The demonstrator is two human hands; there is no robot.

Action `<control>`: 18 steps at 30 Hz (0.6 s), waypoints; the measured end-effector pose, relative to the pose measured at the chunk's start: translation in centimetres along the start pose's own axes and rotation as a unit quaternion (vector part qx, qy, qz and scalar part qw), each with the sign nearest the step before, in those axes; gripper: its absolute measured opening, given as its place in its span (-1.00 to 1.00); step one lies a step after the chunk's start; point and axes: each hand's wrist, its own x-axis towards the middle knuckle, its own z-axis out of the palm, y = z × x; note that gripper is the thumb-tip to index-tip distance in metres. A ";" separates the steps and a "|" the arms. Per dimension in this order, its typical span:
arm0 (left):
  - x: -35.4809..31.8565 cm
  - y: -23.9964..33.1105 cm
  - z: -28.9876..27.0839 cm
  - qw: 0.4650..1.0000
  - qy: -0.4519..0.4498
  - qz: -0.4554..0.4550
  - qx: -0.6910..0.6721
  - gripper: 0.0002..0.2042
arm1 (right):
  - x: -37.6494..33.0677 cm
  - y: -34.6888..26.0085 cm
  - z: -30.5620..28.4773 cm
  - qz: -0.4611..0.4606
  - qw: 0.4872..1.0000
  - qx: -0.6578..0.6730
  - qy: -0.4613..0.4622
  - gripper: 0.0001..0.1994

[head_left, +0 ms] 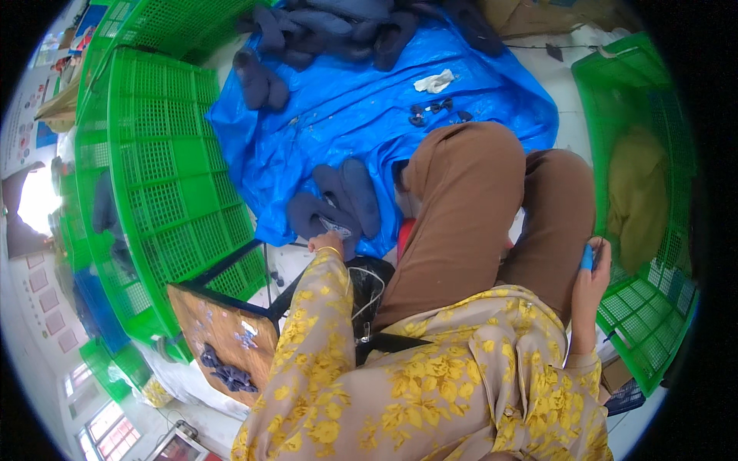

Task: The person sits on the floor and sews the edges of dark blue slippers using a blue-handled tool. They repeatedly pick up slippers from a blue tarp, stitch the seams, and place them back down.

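My left hand (326, 242) is closed at the near edge of a navy soft slipper (306, 215), whose pale insole faces up. A pair of matching navy slippers (355, 192) lies against it on the blue plastic sheet (307, 131). Beside my right thigh, my right hand (592, 278) is held with its fingers curled, blue tape wrapped on one of them. Something small and dark shows between those fingers, too small to name.
Many navy slippers (338, 27) are heaped at the sheet's far end. Dark bows (438, 106) and a white scrap (434, 81) lie nearer. Green crates (165, 165) line the left; another crate (592, 84) stands right. A wooden board (223, 338) at left holds navy bows (231, 375).
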 end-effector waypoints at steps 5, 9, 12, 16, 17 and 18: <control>-0.9 -0.5 0.7 0.984 0.120 -0.008 -0.134 -0.72 | -0.3 -0.4 0.2 0.016 1.000 -0.009 0.019 -0.86; 0.0 -2.0 1.2 0.842 0.276 -0.023 -0.462 -0.74 | -0.3 -1.1 0.9 0.023 0.999 -0.023 0.026 -0.86; -4.8 -1.3 -7.0 0.615 0.321 0.022 -0.720 -0.74 | 0.0 -1.5 2.0 -0.010 0.999 -0.012 0.032 -0.88; -15.9 0.4 -17.8 0.483 0.418 0.290 -0.713 -0.70 | 0.1 -1.5 2.4 0.006 0.994 0.105 -0.018 -0.90; -18.2 0.3 -19.1 0.595 0.461 0.280 -0.596 -0.73 | 0.2 -1.4 2.2 0.009 0.990 0.144 -0.013 -0.91; -21.1 0.3 -21.0 0.645 0.494 0.338 -0.475 -0.73 | 0.2 -1.1 2.0 0.010 0.982 0.186 -0.009 -0.93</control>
